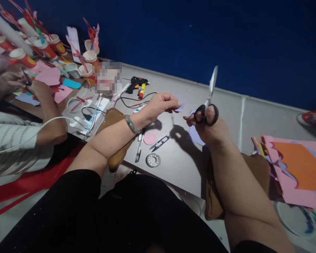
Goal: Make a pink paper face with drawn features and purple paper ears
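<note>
Between the thumb and fingers of my left hand [164, 104] is a small piece of purple paper [182, 105]. My right hand [209, 124] has its thumb and fingers through the black handles of a pair of scissors [212, 86]. The blades point up and away, apart from the paper. Under my right hand lies a larger purple sheet [196, 135], partly hidden. On the table below my hands are a pink paper circle [149, 138], thread snips [160, 143], a pen [139, 147] and a white ring-shaped roll [153, 160].
A black glue gun [135, 84] and a glue stick [142, 90] lie beyond my left hand. Cables and a power strip [94, 114] are at left, near a co-worker's hands [18, 79] and several paper cups [22, 58]. Coloured sheets [302, 165] are stacked at right.
</note>
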